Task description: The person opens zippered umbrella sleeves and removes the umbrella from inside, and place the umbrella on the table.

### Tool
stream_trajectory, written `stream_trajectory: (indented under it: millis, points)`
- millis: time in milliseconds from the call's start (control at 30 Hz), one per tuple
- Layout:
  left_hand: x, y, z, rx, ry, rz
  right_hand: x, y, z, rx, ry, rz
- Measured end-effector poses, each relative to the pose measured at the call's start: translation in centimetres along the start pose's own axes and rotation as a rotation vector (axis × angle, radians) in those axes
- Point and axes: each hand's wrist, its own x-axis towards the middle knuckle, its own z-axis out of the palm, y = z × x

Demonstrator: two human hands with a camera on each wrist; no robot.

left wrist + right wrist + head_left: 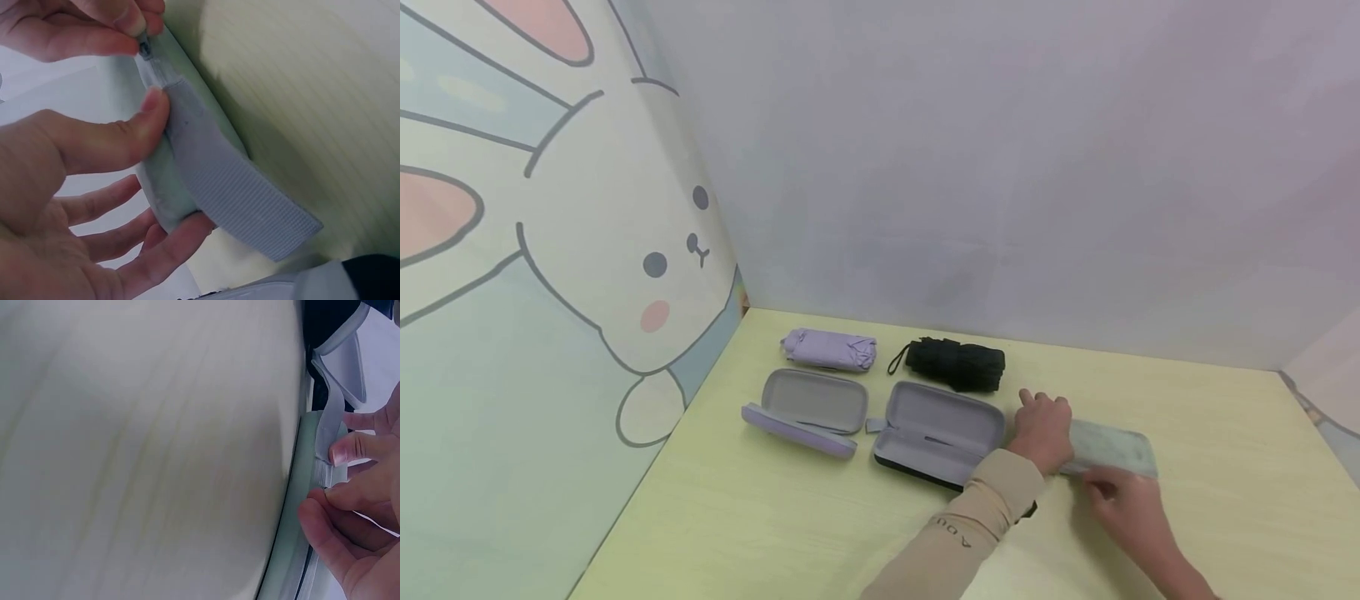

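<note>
A pale green zip case lies on the right side of the table, its lid nearly down in the head view. My left hand grips the case's left end, thumb on the zip edge beside a grey fabric strap and fingers around the other side. Close to that thumb, my right hand pinches the small zipper pull between thumb and forefinger. In the right wrist view a narrow dark gap runs along the case's edge beyond the right hand. What is inside the case is hidden.
Left of the hands, an open black case with grey lining is partly covered by my left sleeve. Further left stands an open lilac case. Behind them lie a folded lilac umbrella and a folded black umbrella. A curtain backs the table.
</note>
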Motion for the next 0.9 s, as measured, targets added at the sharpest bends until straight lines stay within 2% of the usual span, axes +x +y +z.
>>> stream_trajectory:
  millis: [433, 733, 833, 900]
  points:
    - [0.1, 0.1, -0.3, -0.014, -0.029, -0.021, 0.4, -0.8, 0.8, 0.025, 0.016, -0.031]
    - [0.4, -0.4, 0.2, -0.027, -0.071, -0.082, 0.3, -0.5, 1.4, 0.038, 0.053, -0.109]
    - [0.3, -0.5, 0.2, -0.029, -0.095, -0.096, 0.2, -0.2, 1.1, 0.046, 0.032, -0.124]
    - [0.3, -0.6, 0.3, -0.053, -0.116, -0.094, 0.1, 0.0, 0.5, 0.047, 0.003, -0.103]
